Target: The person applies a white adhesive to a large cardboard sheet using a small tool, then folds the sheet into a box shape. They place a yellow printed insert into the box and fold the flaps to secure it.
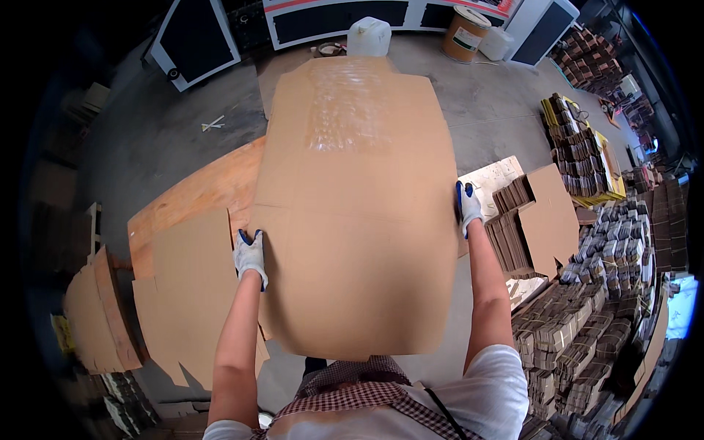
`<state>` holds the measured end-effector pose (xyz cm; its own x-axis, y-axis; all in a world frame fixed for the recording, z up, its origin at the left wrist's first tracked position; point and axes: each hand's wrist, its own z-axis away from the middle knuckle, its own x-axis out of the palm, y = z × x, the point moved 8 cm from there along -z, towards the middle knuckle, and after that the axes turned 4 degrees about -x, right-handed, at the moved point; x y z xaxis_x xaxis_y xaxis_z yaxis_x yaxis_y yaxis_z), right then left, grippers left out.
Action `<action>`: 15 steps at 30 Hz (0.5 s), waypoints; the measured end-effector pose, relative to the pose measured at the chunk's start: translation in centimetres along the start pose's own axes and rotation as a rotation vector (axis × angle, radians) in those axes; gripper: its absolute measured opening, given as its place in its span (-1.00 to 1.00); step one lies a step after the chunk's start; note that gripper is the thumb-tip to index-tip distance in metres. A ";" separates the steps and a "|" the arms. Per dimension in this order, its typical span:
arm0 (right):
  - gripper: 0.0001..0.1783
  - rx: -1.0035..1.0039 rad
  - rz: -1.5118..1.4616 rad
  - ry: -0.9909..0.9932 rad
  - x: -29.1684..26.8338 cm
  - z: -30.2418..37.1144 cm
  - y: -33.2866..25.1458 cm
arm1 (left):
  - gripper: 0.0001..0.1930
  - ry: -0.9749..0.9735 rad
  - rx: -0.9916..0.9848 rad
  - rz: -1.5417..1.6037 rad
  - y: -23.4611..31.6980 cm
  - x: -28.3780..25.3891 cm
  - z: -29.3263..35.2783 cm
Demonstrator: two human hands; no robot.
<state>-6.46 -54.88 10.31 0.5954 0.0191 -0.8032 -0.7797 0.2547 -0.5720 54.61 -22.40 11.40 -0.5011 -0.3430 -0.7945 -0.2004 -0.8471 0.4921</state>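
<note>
My left hand [250,256] and right hand [468,207], both gloved, have their grip clamped on opposite edges of a big cardboard sheet [352,213], held flat in front of me over the wooden surface [198,194]. Smaller sheets [187,293] lie left, bundled stacks [587,323] right.

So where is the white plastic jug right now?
In the head view the white plastic jug stands on the concrete floor at top centre, just beyond the far edge of the big cardboard sheet, left of the brown drum.
</note>
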 end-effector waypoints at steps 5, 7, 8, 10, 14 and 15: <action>-0.14 -0.033 0.001 -0.070 3.0 -1.5 -3.2 | -0.29 0.169 0.123 -0.208 -0.6 -1.2 -1.1; -0.11 -0.058 0.028 -0.042 2.8 -1.5 -3.7 | -0.28 0.079 0.071 -0.134 -0.7 -1.1 -1.1; -0.11 -0.066 0.022 -0.029 2.7 -1.2 -3.8 | -0.29 0.044 0.047 -0.164 -0.6 -1.1 -0.8; -0.10 -0.063 0.005 -0.049 2.6 -0.9 -3.8 | -0.30 -0.029 0.003 -0.220 0.3 -1.3 0.3; -0.05 -0.080 0.067 -0.036 2.5 -0.5 -4.3 | -0.36 -0.032 -0.006 -0.227 1.7 -1.8 2.8; -0.06 -0.071 0.064 -0.041 2.5 -0.7 -4.3 | -0.35 -0.035 -0.019 -0.221 1.2 -1.7 2.9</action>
<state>-1.77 -56.64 10.65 0.5499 0.0730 -0.8320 -0.8275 0.1823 -0.5310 52.80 -21.65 14.32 -0.4759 -0.1343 -0.8692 -0.2930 -0.9076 0.3007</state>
